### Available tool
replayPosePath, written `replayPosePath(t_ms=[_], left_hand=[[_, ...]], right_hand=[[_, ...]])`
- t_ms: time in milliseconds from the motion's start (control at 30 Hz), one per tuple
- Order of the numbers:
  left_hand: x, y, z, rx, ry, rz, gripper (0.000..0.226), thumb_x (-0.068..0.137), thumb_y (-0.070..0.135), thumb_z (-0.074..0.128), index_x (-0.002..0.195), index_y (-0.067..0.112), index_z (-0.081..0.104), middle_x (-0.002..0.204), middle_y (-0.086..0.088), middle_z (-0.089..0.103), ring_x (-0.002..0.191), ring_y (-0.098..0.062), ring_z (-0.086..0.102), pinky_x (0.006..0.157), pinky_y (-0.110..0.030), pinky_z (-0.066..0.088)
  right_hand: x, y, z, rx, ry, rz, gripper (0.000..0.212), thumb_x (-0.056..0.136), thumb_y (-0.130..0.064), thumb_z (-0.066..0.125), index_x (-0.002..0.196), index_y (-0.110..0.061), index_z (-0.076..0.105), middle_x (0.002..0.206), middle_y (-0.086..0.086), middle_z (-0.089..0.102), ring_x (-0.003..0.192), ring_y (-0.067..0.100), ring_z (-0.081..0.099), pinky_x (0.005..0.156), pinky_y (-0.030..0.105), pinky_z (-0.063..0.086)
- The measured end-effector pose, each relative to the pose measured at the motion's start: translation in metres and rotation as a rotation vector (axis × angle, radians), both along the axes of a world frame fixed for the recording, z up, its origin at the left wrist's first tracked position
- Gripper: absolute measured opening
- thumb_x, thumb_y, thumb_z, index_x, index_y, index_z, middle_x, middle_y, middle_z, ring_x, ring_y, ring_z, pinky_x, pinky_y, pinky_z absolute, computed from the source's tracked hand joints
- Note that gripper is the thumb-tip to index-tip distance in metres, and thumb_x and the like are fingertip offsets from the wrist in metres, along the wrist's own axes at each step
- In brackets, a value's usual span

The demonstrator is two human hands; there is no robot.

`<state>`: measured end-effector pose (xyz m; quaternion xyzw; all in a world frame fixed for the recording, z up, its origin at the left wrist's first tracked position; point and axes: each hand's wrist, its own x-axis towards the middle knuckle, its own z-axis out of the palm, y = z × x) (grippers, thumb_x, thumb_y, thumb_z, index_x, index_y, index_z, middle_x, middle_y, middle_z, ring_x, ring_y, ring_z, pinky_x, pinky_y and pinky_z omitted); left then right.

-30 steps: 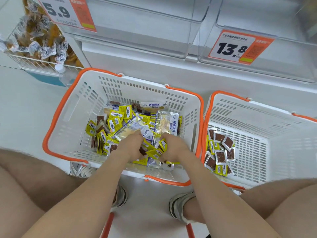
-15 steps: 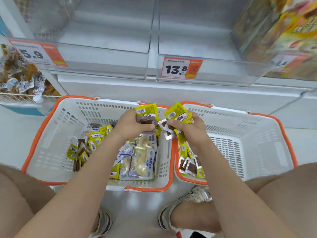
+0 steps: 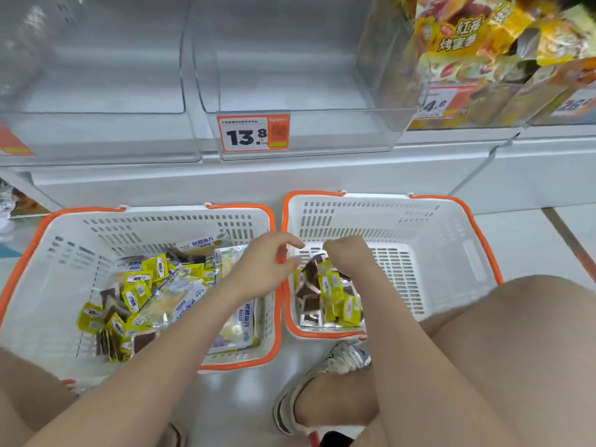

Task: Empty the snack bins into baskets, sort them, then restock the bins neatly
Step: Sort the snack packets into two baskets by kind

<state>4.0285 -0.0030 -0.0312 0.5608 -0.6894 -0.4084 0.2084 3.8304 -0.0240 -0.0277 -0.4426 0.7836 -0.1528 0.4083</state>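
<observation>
Two slotted plastic baskets (image 3: 451,227) of glossy yellow packets (image 3: 335,295); left hand (image 3: 267,266) slack, right hand (image 3: 346,253) curled, hold unclear

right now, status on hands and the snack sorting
Left hand open, empty, above where the two baskets meet. Right hand curled over right basket, grip unclear. Yellow packets piled there; mixed snacks unsorted in left basket. Nothing blocking.

Left basket (image 3: 64,246): mixed snacks (image 3: 167,298); right basket (image 3: 451,253): yellow packets (image 3: 335,295).

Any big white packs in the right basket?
No, the right basket holds only small yellow and brown packets; the big white packs lie in the left basket.
</observation>
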Motion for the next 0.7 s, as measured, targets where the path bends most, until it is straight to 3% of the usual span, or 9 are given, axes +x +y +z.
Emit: replayPosePath(t_ms=[67,167,267,367,433,500,600,700], left_hand=[[0.035,0.002,-0.008,0.016,-0.022,0.069,0.018,0.098,0.019,0.067,0.113,0.028,0.073,0.103,0.014,0.07,0.088,-0.004,0.066,0.078,-0.02,0.052],[0.093,0.01,-0.037,0.172,-0.153,0.194,0.019,0.102,0.019,0.061,0.119,0.022,0.068,0.105,0.005,0.068,0.09,-0.016,0.065,0.066,-0.022,0.047],[0.146,0.025,-0.08,0.314,-0.317,0.357,0.026,0.103,0.018,0.058,0.128,0.012,0.064,0.128,-0.009,0.066,0.108,-0.025,0.062,0.082,-0.032,0.049],[0.19,0.041,-0.116,0.384,-0.428,0.499,0.041,0.095,0.016,0.064,0.135,0.008,0.061,0.143,-0.015,0.058,0.129,-0.034,0.055,0.101,-0.042,0.049],[0.211,0.048,-0.132,0.385,-0.51,0.547,0.051,0.089,0.012,0.066,0.139,0.008,0.056,0.142,-0.019,0.055,0.133,-0.038,0.049,0.104,-0.044,0.045],[0.227,0.049,-0.143,0.373,-0.54,0.557,0.059,0.085,0.009,0.068,0.142,0.005,0.053,0.138,-0.021,0.055,0.134,-0.039,0.046,0.105,-0.046,0.045],[0.242,0.046,-0.156,0.458,-0.494,0.463,0.05,0.086,0.021,0.071,0.133,0.01,0.059,0.126,-0.018,0.059,0.123,-0.037,0.053,0.098,-0.046,0.05],[0.249,0.045,-0.161,0.457,-0.465,0.354,0.033,0.077,0.027,0.081,0.104,0.029,0.063,0.109,-0.008,0.062,0.104,-0.031,0.058,0.08,-0.038,0.049]], right_hand=[[0.027,-0.002,-0.004,-0.16,0.065,0.124,0.024,0.087,-0.015,0.059,0.063,-0.021,0.059,0.054,-0.001,0.047,0.067,0.026,0.047,0.065,0.029,0.039],[0.086,0.002,-0.01,-0.331,-0.112,0.273,0.026,0.088,-0.008,0.055,0.097,-0.024,0.073,0.06,-0.001,0.064,0.06,0.01,0.062,0.06,0.021,0.045],[0.141,0.014,-0.03,-0.322,-0.097,0.54,0.03,0.091,-0.008,0.05,0.107,-0.021,0.072,0.064,0.0,0.067,0.058,0.009,0.061,0.063,0.025,0.05],[0.18,0.024,-0.064,-0.172,0.004,0.797,0.033,0.097,-0.016,0.049,0.121,-0.019,0.07,0.096,0.007,0.075,0.09,0.025,0.07,0.083,0.039,0.058],[0.198,0.027,-0.087,-0.067,0.056,0.858,0.039,0.095,-0.022,0.046,0.128,-0.023,0.067,0.121,0.007,0.072,0.112,0.028,0.066,0.093,0.044,0.056],[0.214,0.026,-0.103,-0.019,0.097,0.893,0.041,0.097,-0.022,0.046,0.134,-0.022,0.063,0.131,0.009,0.068,0.119,0.03,0.064,0.095,0.045,0.056],[0.239,0.02,-0.123,-0.029,0.153,0.933,0.049,0.101,-0.012,0.052,0.15,-0.017,0.048,0.138,0.014,0.061,0.123,0.033,0.06,0.095,0.046,0.055],[0.259,0.018,-0.138,-0.011,0.139,0.958,0.08,0.099,-0.019,0.06,0.165,-0.027,0.015,0.154,0.016,0.044,0.133,0.038,0.049,0.105,0.049,0.049]])
